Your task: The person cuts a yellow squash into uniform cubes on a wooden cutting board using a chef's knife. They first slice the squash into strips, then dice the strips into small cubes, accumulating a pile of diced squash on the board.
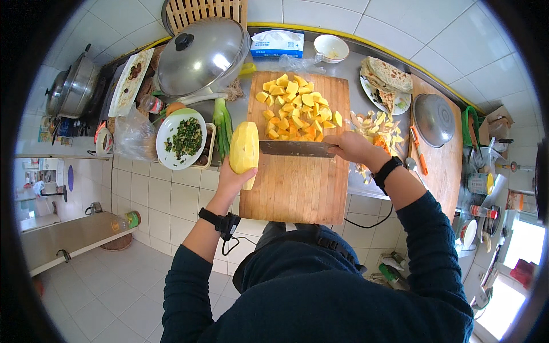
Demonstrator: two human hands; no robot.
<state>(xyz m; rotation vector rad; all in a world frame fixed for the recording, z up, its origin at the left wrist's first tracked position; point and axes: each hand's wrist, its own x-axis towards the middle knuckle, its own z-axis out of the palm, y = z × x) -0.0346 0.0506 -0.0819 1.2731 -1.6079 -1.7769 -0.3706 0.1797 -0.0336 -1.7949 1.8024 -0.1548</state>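
A peeled yellow vegetable (244, 150), possibly pumpkin or squash, is gripped in my left hand (233, 178) at the left edge of the wooden cutting board (296, 188). My right hand (356, 148) holds a cleaver (296, 148) by its handle, mostly hidden in my fist. The blade reaches leftward across the board, just below a heap of cut yellow chunks (296, 103). Its tip end is close to the vegetable. The chunks cover the board's far half.
Peelings (379, 133) lie right of the board, near an orange-handled peeler (418, 150) and a spoon (411, 165). Flatbreads (388, 75) rest on a plate behind them. At left are a bowl of chopped greens (184, 139), a leek (221, 124) and a lidded wok (201, 55).
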